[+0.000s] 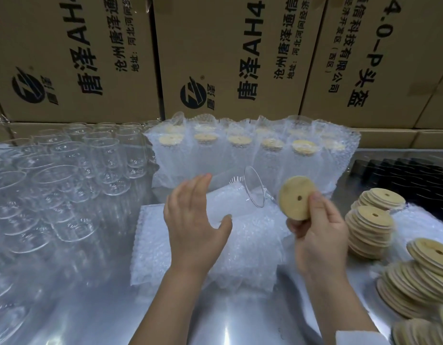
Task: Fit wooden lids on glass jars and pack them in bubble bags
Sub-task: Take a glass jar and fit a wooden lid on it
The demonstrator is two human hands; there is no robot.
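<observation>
Cartons (228,58) printed 唐泽AH4, left hand (194,220) gripping tilted glass jar (253,191), right hand (317,235) pinching holed wooden lid (295,197)

Stacked printed cardboard boxes (73,58) behind, shiny metal table (96,307) reflecting light

**What I can't make out from here**

The left hand (193,225) covers the base end of the glass jar (253,192), and I lose the clear wall between its fingers and the rim. The right hand (317,235) hides the lower edge of the wooden lid (296,197). The empty jars (53,195) at left smear together and run off the left edge. The lid stacks (414,282) are clipped at the right and the bottom. Behind the front bagged jars (253,155), I see a back row only as pale blurs. I cannot identify the dark ridged thing (402,175) at far right. The cardboard boxes (228,58) lose their print at the top edge.
</observation>
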